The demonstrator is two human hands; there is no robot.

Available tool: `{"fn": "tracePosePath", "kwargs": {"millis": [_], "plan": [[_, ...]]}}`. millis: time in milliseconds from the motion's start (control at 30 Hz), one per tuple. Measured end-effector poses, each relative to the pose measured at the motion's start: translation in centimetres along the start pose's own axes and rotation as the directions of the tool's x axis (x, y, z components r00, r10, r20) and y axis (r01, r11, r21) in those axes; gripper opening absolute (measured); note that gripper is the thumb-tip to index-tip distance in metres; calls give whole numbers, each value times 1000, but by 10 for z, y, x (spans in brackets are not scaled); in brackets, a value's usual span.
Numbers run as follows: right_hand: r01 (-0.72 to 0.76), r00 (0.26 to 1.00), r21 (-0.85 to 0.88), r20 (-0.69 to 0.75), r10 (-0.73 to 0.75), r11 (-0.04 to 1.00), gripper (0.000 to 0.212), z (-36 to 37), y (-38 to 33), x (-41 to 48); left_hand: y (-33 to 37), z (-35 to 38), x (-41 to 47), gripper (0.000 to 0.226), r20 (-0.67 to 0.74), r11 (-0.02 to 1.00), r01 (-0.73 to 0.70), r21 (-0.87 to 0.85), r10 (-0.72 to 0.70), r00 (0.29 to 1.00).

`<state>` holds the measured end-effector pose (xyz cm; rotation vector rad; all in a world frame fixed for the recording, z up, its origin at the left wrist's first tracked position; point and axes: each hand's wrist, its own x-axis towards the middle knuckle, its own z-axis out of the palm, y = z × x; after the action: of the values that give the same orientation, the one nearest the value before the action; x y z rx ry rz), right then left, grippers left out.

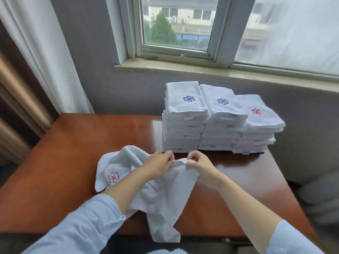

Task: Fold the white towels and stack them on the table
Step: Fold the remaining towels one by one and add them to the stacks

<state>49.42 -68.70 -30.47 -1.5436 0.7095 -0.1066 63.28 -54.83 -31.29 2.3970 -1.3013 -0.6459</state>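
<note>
Background, from my feed: a grey wall carries a framed window above a pale sill. Through the glass I see a green tree before low buildings. A white curtain hangs at left; a sheer curtain covers the right pane. Pale bundles at far right, possibly bedding, are blurred.

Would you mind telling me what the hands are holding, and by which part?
The left hand and right hand each pinch the unfolded white towel at its upper edge, close together.
</note>
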Motion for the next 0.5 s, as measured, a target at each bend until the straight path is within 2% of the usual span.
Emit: {"fn": "tracePosePath", "kwargs": {"millis": [67, 133, 200, 267, 400, 500], "plan": [[-35, 996, 77, -81, 41, 996, 39, -18, 3, -2, 14, 4, 8, 8, -5, 999, 14, -42, -14, 1000], [-51, 987, 105, -144, 66, 993, 46, -35, 7, -6, 31, 5, 17, 9, -57, 998, 7, -62, -10, 998], [-61, 986, 85, -149, 74, 995, 50, -50, 11, -12, 49, 5, 26, 9, -109, 998, -11, -69, 4, 994], [-77, 993, 21, -92, 78, 997, 45, -62, 13, -19, 65, 4, 35, 10, -160, 995, -38, -92, 23, 987], [-113, 993, -37, 34, 114, 993, 12, -74, 16, -32, 86, -1, 47, 11, -289, 985, -81, -152, 34, 957], [-141, 989, 58, 54, 137, 988, 19, -83, 17, -33, 91, -3, 55, 9, -385, 971, -111, -212, 21, 923]]}}
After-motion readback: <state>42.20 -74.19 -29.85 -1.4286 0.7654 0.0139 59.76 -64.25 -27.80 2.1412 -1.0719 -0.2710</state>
